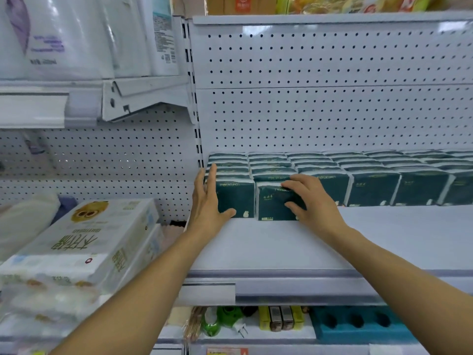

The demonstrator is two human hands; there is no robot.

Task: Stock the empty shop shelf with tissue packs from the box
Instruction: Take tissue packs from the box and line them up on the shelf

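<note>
On the white shelf (281, 247), dark green tissue packs (371, 187) stand in rows; about six face forward, the rightmost cut off at 3 o'clock. The left hand (207, 203) presses straight, closed fingers against the end pack (235, 198). The right hand (311, 201) grips the second pack (273, 203) with curled fingers; no box is visible.

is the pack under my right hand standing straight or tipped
Tipped. The pack leans askew from the upright row, its top edge slanting under the right hand.
</note>
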